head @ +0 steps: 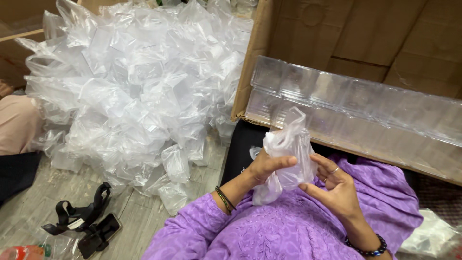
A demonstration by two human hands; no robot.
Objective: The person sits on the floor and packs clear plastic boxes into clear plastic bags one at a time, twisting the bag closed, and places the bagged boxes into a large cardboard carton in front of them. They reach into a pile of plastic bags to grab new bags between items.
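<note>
A clear plastic bag (pixel 288 155) is held between both hands, just above the lap. The left hand (pixel 266 166) is closed on the bag, its thumb pressed across the front of the crumpled film. The right hand (pixel 332 185) is half open, its fingers spread and curved against the bag's right side, with the thumb kept apart below; a ring is worn on one finger. What lies inside the bag cannot be made out. Thin bangles (pixel 224 199) are worn on the left wrist and a dark bead bracelet (pixel 370 249) on the right, both against purple sleeves (pixel 288 226). Just beyond the hands, rows of clear plastic boxes (pixel 356 103) are laid in an open cardboard carton (pixel 346 33). To the left, a big heap of bagged clear boxes (pixel 139 91) is piled on the floor (pixel 29 207). Near the lower left, a black strap mount holding a phone (pixel 89 224) lies on the floor, well apart from the hands.
</note>
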